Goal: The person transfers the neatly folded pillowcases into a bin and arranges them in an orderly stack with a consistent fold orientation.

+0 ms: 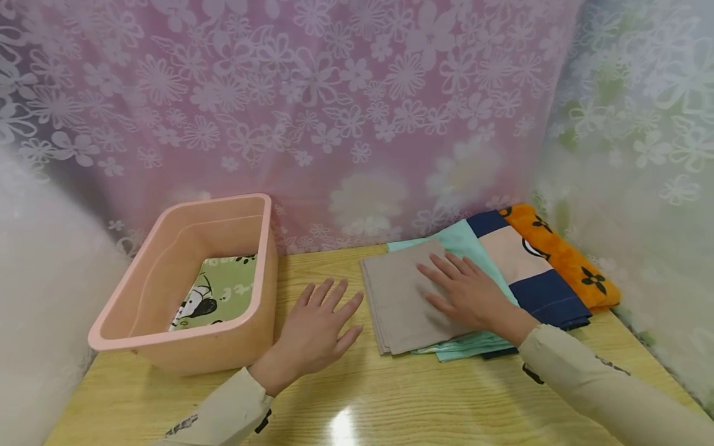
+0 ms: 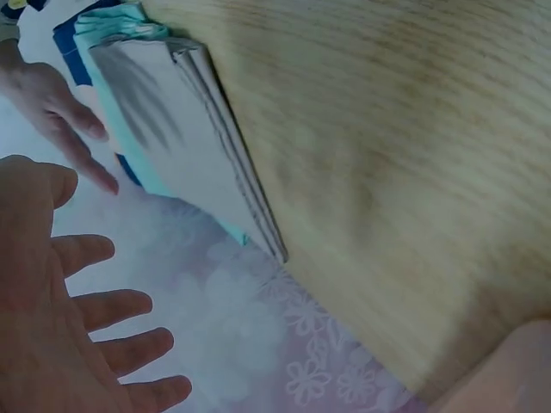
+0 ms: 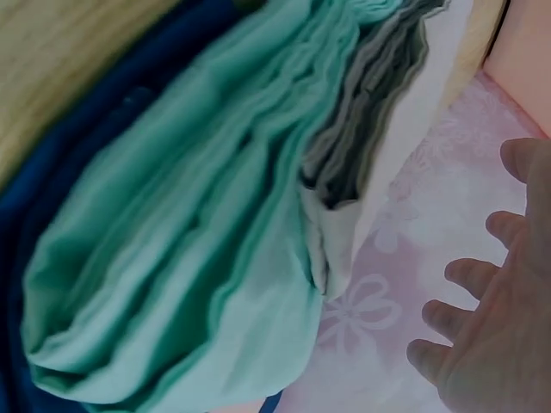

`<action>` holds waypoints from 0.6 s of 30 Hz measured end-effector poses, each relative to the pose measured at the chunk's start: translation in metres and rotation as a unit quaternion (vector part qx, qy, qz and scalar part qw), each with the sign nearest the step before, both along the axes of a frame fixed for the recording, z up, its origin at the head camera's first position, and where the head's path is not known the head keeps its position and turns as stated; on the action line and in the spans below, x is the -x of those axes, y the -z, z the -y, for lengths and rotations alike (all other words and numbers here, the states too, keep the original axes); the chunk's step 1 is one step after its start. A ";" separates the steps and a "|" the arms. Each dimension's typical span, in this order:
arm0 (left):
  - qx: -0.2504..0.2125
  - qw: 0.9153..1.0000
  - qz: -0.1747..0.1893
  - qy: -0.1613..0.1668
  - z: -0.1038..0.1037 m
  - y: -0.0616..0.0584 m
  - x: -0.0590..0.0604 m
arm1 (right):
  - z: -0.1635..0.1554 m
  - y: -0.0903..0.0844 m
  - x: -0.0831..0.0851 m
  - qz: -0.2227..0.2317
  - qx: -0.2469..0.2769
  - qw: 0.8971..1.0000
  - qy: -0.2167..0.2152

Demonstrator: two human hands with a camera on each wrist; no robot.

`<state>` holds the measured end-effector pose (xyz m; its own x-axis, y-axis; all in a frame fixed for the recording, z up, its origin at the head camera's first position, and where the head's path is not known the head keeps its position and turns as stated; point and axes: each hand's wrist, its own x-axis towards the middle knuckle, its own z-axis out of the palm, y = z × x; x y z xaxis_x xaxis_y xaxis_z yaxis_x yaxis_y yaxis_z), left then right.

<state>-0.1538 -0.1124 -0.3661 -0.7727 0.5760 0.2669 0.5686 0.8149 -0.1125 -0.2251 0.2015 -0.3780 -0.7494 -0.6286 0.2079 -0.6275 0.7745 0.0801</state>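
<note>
A folded grey cloth (image 1: 390, 310) lies on top of a folded mint-green cloth (image 1: 465, 238), their layered edges showing in the right wrist view. Over the grey cloth is my right hand (image 1: 471, 296), fingers spread and holding nothing; the right wrist view shows a gap between the hand and the cloths. My left hand (image 1: 312, 331) hovers above the table between the pink bin (image 1: 266, 303) and the grey cloth, fingers extended, nothing in it. Inside the bin is a green cloth (image 1: 231, 288) printed with a cartoon dog; the bin wall hides part of it.
Right of the mint cloth, a navy and pink cloth (image 1: 510, 254) overlaps an orange cloth (image 1: 569, 260) with dark flower shapes. All rest on a wood-grain table (image 1: 390, 396). A pink floral curtain (image 1: 334, 124) hangs behind, and a pale floral one (image 1: 636, 155) borders the right side.
</note>
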 end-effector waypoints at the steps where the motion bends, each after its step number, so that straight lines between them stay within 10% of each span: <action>1: 0.005 1.000 0.006 -0.001 -0.001 0.004 0.001 | -0.001 0.002 -0.001 0.001 0.000 1.000 0.001; 11: 0.015 0.999 0.029 -0.002 -0.011 0.028 0.012 | -0.010 0.010 -0.006 0.032 0.002 0.999 0.024; 18: -0.034 0.993 0.114 -0.025 -0.023 0.036 0.022 | -0.017 0.017 0.003 0.049 0.010 0.999 0.012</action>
<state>-0.1754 -0.0889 -0.4020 -0.8449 0.5216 0.1189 0.5312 0.8442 0.0713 -0.2277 0.2182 -0.3951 -0.7813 -0.6073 0.1443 -0.6133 0.7899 0.0037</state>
